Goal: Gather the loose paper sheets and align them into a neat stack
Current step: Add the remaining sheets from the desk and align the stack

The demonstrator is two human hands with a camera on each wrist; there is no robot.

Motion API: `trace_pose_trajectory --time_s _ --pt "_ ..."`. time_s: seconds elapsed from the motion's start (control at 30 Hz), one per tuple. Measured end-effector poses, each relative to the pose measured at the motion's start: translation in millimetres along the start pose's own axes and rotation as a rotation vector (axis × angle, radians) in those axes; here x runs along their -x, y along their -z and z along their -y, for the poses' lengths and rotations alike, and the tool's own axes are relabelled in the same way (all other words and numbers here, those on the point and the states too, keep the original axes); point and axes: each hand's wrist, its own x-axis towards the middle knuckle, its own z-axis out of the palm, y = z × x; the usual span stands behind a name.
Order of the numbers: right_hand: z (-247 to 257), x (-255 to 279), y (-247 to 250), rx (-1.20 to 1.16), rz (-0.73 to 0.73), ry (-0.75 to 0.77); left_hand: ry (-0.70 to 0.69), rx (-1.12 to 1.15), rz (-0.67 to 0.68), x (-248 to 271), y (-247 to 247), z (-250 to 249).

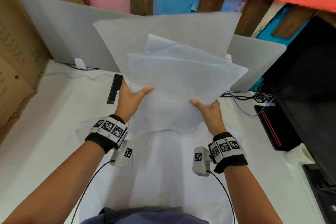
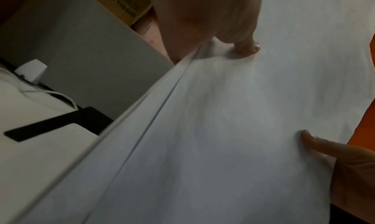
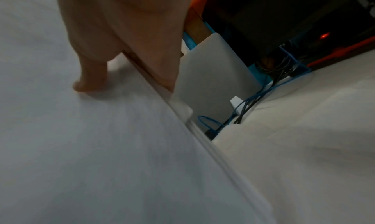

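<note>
Several white paper sheets [image 1: 174, 78] are held up in the air above the table, fanned out and unaligned. My left hand [image 1: 131, 96] grips their left edge, thumb on the front and fingers hidden behind. My right hand [image 1: 209, 110] grips the right edge the same way. The left wrist view shows the sheets [image 2: 233, 115] edge on with the left thumb pressed on them and the right thumb at the far side. In the right wrist view the sheets [image 3: 91, 139] fill the left half under the right thumb. More white sheets [image 1: 163, 169] lie overlapping on the table below.
A white table [image 1: 45, 132] carries a black stapler-like object [image 1: 114, 88] beside my left hand. Grey panels [image 1: 63, 32] stand at the back. A cardboard box [image 1: 16, 51] is at the left. A black monitor [image 1: 309, 87], a black device [image 1: 272, 125] and cables [image 1: 245, 96] crowd the right.
</note>
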Motion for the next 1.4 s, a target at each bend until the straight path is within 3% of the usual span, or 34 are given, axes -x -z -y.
trace_pose_trajectory --time_s 0.2,0.37,0.57,0.67,0.8,0.93,1.13,1.27,1.4 --pt "23.6 1.0 7.4 -0.08 0.106 0.052 -0.022 -0.003 0.119 -1.0 4.0 -10.1" --pt "37.2 -5.1 5.1 -0.19 0.108 0.117 -0.045 0.099 0.073 -5.4 -1.2 -24.1" --pt "14.6 -0.2 -0.5 -0.069 0.109 -0.03 0.031 0.036 0.085 0.3 -1.0 1.5" --pt "2.2 10.6 -12.2 -0.047 0.002 -0.077 0.104 0.004 0.067 11.8 -4.8 21.5" --pt "9.5 12.4 -24.2 -0.148 -0.082 0.011 0.028 0.05 -0.072 17.0 -17.6 6.5" --pt "13.1 10.4 -22.0 -0.151 0.004 0.034 -0.027 0.075 -0.093 16.6 -11.1 -8.4" --pt "2.9 11.4 -14.7 -0.082 0.002 -0.046 0.042 0.048 -0.028 22.7 -4.7 -1.2" --pt "21.9 10.1 -16.0 -0.109 -0.014 0.071 -0.012 0.106 -0.095 14.4 -5.4 -18.4" --pt "26.8 9.8 -7.7 -0.159 0.069 0.108 -0.043 0.118 -0.059 11.2 2.7 -24.9"
